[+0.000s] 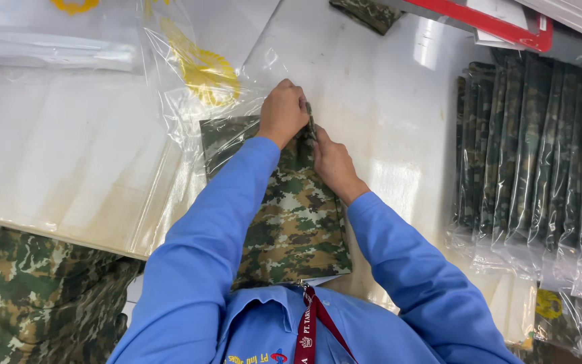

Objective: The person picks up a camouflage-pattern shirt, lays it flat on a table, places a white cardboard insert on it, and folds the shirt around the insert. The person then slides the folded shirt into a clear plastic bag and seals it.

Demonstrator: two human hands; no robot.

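Sliding a folded camouflage garment (298, 222) into a clear plastic bag (220, 135) looks like your step in hand: its far end sits inside the bag's mouth, its near end lies on the white table (69, 155) against your chest. Your left hand (283, 111) and right hand (331, 164) pinch the bag's edge with curled fingers. Next, I judge, calls for keeping the mouth wide. At your right, bagged garments (533, 162) stand overlapped; empty bags (55, 40) lie at far left.
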